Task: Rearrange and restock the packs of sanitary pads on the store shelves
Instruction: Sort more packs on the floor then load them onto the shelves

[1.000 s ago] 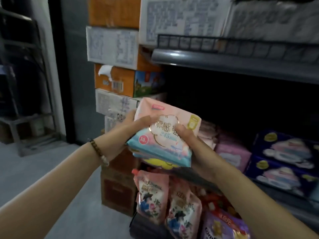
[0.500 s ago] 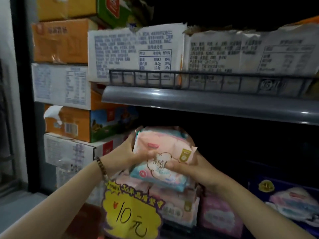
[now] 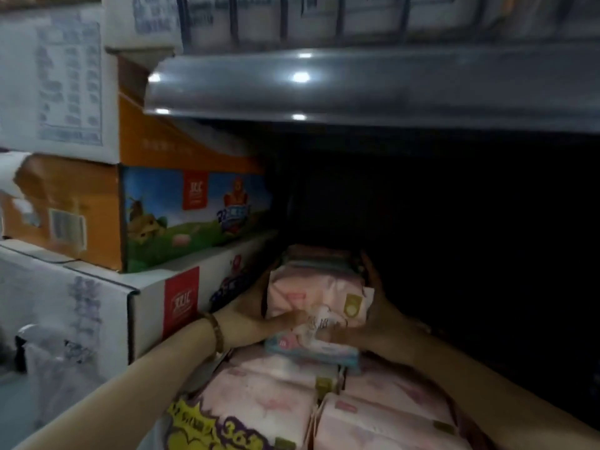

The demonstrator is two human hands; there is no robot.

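The pink pack of sanitary pads (image 3: 313, 290) is held between both hands at the left end of the shelf bay, under the grey shelf edge (image 3: 357, 82). It rests on top of the stacked packs (image 3: 269, 394), which fill the front of the bay below it.

Left hand (image 3: 256, 315): closed on the left side of the pack. The thumb lies across the lower front face; the remaining fingers wrap behind the left edge and are hidden. A beaded bracelet (image 3: 212, 331) sits on the wrist.

Right hand (image 3: 373, 315): closed on the right side of the pack. The fingers curl round the right edge up to the top corner, and the thumb presses on the lower front face.

The pack is tilted, with its top leaning back into the bay and its light-blue lower edge towards the camera. Further pack edges (image 3: 321, 256) show directly behind it (their number cannot be told in the dark).

A yellow price tag (image 3: 207, 427) hangs over the front left corner of the stacked packs.

Left of the bay, just beside the left hand, stands a white carton (image 3: 107, 306) with a red label. An orange and blue carton (image 3: 181, 212) lies on top of it. The wire rail (image 3: 285, 17) runs along the upper shelf, above the grey edge. The interior to the right of the pack is too dark to read.
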